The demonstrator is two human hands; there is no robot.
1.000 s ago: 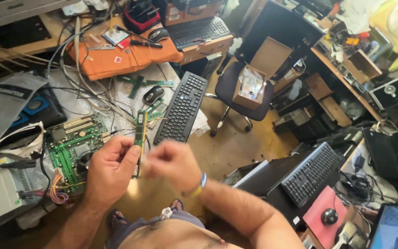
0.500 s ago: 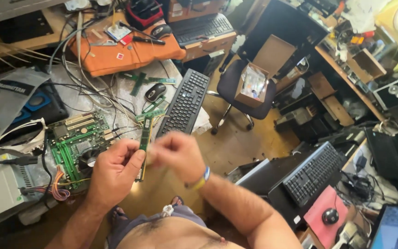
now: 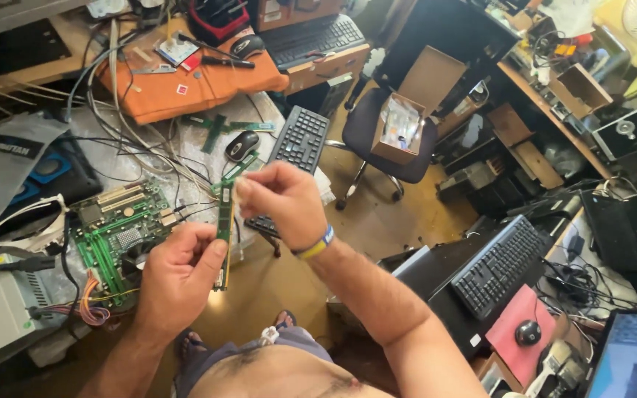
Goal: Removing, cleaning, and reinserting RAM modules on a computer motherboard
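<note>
Cluttered workshop floor lying below: left hand (image 3: 178,276) is pinching a green memory stick (image 3: 223,221) upright, right hand (image 3: 283,200) closing fingertips on its top. Left of the stick, green motherboard (image 3: 116,232); beyond it, black keyboard (image 3: 300,140), open cardboard box (image 3: 407,118) sitting on chair.

Both hands (image 3: 178,276) raised, fingers pinched (grips closed).

A memory module (image 3: 223,225) stands upright between the left hand (image 3: 178,276) and the right hand (image 3: 285,203). Left of the left hand lies a motherboard (image 3: 116,232). Beyond the right hand lie a keyboard (image 3: 296,144) and a mouse (image 3: 242,146); farther right stands an office chair (image 3: 377,140) with a cardboard box (image 3: 399,129) on it.
</note>
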